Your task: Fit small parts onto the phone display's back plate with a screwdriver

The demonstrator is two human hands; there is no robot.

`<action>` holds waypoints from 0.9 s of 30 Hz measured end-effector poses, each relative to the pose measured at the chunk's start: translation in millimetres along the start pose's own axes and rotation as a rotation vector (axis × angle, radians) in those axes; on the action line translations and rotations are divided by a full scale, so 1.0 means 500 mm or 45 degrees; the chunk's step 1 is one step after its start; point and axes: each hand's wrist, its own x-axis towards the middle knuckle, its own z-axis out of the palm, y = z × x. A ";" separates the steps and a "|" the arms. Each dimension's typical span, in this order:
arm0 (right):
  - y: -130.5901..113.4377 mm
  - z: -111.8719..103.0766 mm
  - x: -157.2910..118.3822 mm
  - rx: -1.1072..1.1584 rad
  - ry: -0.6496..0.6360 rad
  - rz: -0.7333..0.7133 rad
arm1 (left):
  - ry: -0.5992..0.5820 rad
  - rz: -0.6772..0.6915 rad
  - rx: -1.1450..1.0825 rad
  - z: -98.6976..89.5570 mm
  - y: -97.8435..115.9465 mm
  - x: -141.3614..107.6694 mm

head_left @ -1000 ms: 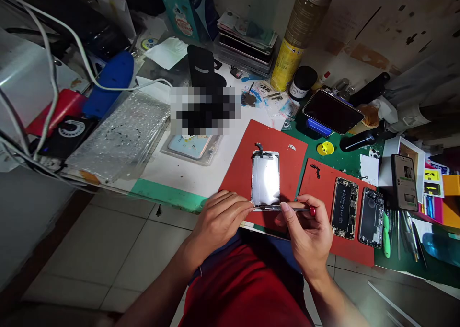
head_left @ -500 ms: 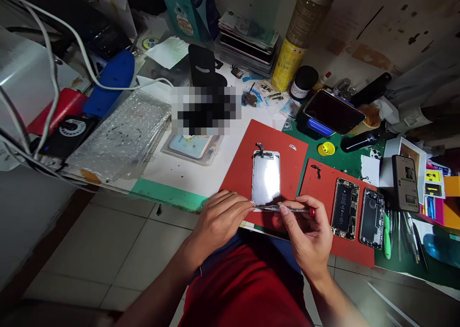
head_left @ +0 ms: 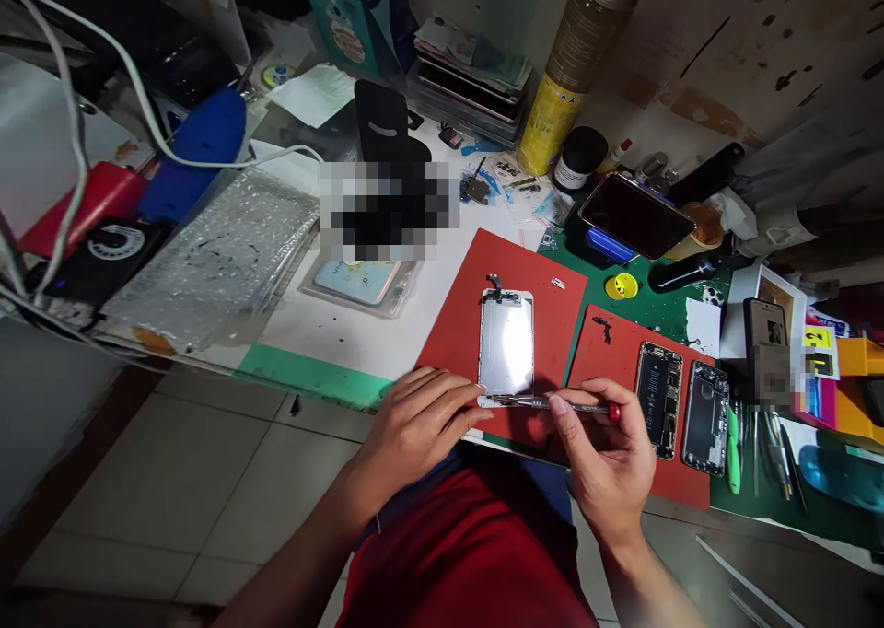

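Observation:
A phone screen panel (head_left: pixel 507 343) with a shiny metal back lies on the red mat (head_left: pixel 456 306), its flex cable at the far end. My right hand (head_left: pixel 608 453) grips a slim metal screwdriver (head_left: pixel 552 404) with a red end cap, held nearly level. The tool's tip is over the panel's near edge. My left hand (head_left: pixel 421 430) has its fingers closed on the panel's near left corner. Farther right, an opened phone with a black battery (head_left: pixel 658 398) and a bare phone housing (head_left: pixel 705 418) lie side by side.
A green pry tool (head_left: pixel 733 453) and tweezers stand near the right edge. Behind the mat are a yellow cap (head_left: pixel 622 286), a phone on a stand (head_left: pixel 636 215), a black jar (head_left: pixel 581 158) and a spray can (head_left: pixel 552 117). Bubble wrap (head_left: pixel 214 250) lies left.
My right hand and the screwdriver have shifted right, away from my left fingers. The panel's near edge shows more now. The camera view has moved slightly.

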 end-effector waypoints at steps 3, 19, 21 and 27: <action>0.001 -0.031 -0.006 -0.242 0.088 -0.181 | -0.014 0.068 0.042 -0.004 0.001 0.002; -0.010 -0.041 0.001 -0.856 -0.091 -0.798 | -0.269 0.226 0.332 -0.007 0.010 0.013; -0.011 -0.040 0.004 -0.868 -0.095 -0.824 | -0.281 0.220 0.327 -0.008 0.010 0.012; -0.013 -0.034 0.007 -0.883 -0.130 -0.830 | -0.278 0.216 0.322 -0.008 0.009 0.010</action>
